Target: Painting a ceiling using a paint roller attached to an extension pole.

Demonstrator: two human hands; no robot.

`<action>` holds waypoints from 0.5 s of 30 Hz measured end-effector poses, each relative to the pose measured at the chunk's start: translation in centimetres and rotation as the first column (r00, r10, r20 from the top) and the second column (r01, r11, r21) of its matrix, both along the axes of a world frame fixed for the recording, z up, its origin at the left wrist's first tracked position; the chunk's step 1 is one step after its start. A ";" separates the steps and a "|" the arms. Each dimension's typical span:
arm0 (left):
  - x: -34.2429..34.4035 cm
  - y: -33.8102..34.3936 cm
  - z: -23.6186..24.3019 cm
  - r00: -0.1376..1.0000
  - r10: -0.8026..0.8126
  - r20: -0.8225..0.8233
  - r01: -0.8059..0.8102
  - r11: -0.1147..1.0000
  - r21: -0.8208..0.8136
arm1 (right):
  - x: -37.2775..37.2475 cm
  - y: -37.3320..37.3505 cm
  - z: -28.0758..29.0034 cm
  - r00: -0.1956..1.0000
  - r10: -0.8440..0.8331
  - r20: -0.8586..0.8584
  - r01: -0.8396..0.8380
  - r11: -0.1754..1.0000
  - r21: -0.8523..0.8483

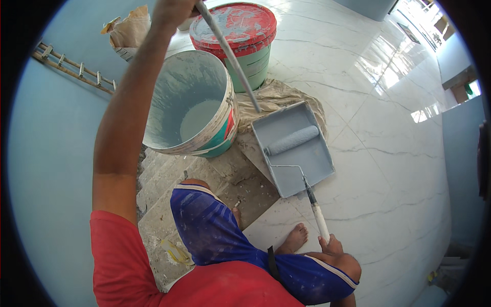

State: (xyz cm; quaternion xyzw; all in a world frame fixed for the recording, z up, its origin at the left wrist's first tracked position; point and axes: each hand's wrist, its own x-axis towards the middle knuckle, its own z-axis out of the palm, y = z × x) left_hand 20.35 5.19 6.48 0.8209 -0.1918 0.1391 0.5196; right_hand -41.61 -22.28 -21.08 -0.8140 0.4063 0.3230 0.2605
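Curling partly hidden fingers round the grey-sleeved, white-handled paint roller (pixel 293 140), our right hand (pixel 332 245) sits near five o'clock; its sleeve lies at three in the grey rectangular tray (pixel 313 165). Our left hand (pixel 176 11), eleven o'clock, is cropped: we cannot tell its fingers.

The shiny white floor (pixel 381 204) was streaked with grey. From the view's middle, a crumpled cloth (pixel 282 93) was spread at one o'clock, a grey tray (pixel 305 158) was put at three, and a bare foot (pixel 295 238) was planted at five.
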 end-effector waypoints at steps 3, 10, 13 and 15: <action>3.5 0.6 -4.3 0.992 -0.024 -0.122 0.025 1.000 0.004 | 1.0 0.8 1.4 0.997 -0.014 -0.079 0.014 1.000 -0.006; 4.7 0.6 -11.4 0.978 0.150 -0.145 -0.164 0.983 -0.087 | 1.2 1.1 1.9 0.989 -0.028 -0.145 0.028 1.000 -0.006; 4.4 -0.2 -13.6 0.942 0.285 -0.179 -0.301 0.951 -0.069 | 0.9 0.9 1.5 0.993 -0.006 -0.114 0.006 1.000 -0.001; 3.6 -1.3 -14.2 0.898 0.325 -0.298 -0.372 0.921 -0.119 | 1.0 0.9 1.4 0.994 -0.009 -0.106 0.008 1.000 -0.008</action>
